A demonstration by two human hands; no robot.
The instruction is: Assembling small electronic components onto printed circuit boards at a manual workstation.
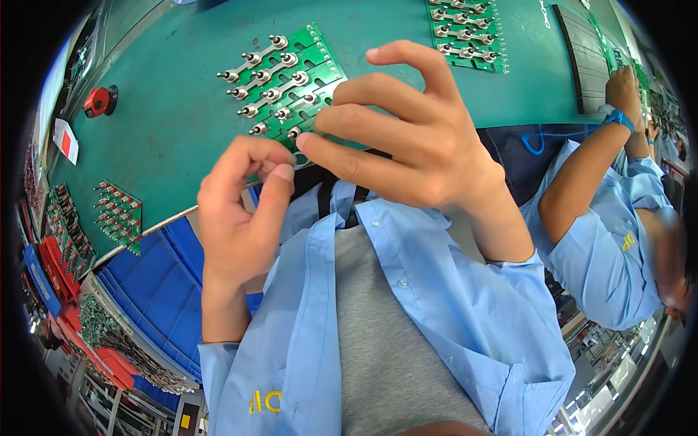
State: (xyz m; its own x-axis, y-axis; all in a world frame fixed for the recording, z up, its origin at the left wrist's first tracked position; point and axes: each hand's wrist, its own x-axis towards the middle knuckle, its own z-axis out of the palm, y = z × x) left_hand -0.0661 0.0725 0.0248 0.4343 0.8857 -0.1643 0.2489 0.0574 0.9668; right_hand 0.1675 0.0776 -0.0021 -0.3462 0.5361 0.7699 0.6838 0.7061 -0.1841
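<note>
A green circuit board (329, 67) lies on the table in front of me, carrying rows of metal toggle switches (272, 94). At its near edge my left hand (243, 207) is closed, thumb and forefinger pinched together. Whatever sits in that pinch is too small to make out. My right hand (418, 134) reaches over the board's near right side with its fingers spread. Its lowest fingertip is beside the nearest switch and close to my left fingertips. The right thumb is hidden behind the hand.
The green table (174, 138) holds another switch board (465, 33) at the far right, a smaller board (120, 218) at the left and a red-and-black round object (99, 102). Blue bins (156, 280) stand below the left edge. A co-worker's arm (592, 160) is at the right.
</note>
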